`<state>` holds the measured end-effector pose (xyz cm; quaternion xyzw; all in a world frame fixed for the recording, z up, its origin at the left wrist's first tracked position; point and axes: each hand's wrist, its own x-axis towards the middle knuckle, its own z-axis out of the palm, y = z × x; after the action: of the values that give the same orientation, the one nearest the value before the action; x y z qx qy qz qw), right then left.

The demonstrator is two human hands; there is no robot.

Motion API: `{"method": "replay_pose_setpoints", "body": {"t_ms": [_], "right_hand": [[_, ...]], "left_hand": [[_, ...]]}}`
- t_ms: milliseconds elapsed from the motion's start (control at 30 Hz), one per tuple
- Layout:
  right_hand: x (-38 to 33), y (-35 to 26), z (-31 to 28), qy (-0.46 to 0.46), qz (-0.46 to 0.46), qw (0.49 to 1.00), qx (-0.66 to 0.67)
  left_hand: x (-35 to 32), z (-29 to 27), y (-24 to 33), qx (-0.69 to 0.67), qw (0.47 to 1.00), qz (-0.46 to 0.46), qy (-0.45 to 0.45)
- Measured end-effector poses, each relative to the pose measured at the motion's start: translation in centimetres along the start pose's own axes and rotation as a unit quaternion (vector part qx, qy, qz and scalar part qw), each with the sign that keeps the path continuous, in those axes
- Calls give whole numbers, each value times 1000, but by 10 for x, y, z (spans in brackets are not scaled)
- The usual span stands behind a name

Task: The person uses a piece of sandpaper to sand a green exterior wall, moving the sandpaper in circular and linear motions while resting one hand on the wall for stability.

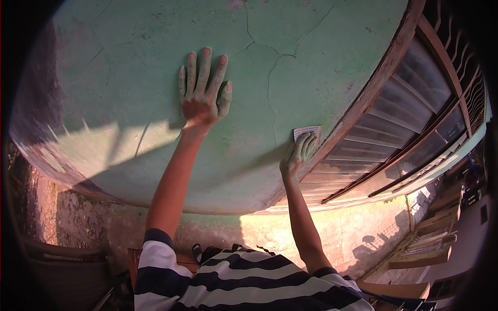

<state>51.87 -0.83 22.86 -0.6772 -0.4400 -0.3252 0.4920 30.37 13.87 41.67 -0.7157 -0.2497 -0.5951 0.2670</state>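
Head view, left hand: the left hand (pixel 203 88) is spread flat on the green wall (pixel 129 67), fingers apart and pointing up, palm pressed to the plaster, gripping nothing.
Head view, right hand: the right hand (pixel 298 155) is pressing a small sheet of sandpaper (pixel 307 132) against the wall, fingers laid over its lower part, the top edge of the sheet peeking out above the fingertips.
Where the sheet sits: on the green plaster, just beside the reddish-brown window frame (pixel 378 85), low and to the right of the left hand.
Hands apart: the two hands are well apart, with a long crack (pixel 270 88) running down the plaster between them.
Dust: both hands look coated in pale green dust.
Around: the window frame cuts diagonally across the right side, and behind it sit glass louvre slats (pixel 410 93) with a metal grille (pixel 456 46) at the far right.
In the way: the frame edge stands right against the sheet's right side; nothing else crowds either hand.
Below: a rough, patchy lower wall (pixel 337 228) lit by sun, and the person's striped shirt (pixel 244 280) at the bottom edge.
Count: two hands, one sheet of sandpaper, one window frame; several cracks branch across the plaster.
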Motion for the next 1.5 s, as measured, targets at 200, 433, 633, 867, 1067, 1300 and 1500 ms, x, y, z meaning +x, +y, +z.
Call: {"method": "replay_pose_setpoints", "body": {"t_ms": [200,433,633,867,1067,1300,1500], "right_hand": [[-43,21,5,-37,-13,999,5],[35,-5,-15,27,-16,1000,1],[73,-21,-26,82,-3,997,-13],[-8,1,-14,-5,21,1000,11],[-16,7,-11,-7,21,999,31],[-16,8,-11,-15,17,999,30],[0,3,-14,2,10,1000,29]], "left_hand": [[-1,-3,0,-4,1000,15,-19],[-4,-2,1,0,1000,5,-3],[-4,0,1,8,1000,9,-2],[-2,-4,2,7,999,15,-29],[-3,-5,1,9,999,15,-31],[-3,-4,1,-5,1000,9,-17],[-3,-7,1,-1,999,20,-34]]}}
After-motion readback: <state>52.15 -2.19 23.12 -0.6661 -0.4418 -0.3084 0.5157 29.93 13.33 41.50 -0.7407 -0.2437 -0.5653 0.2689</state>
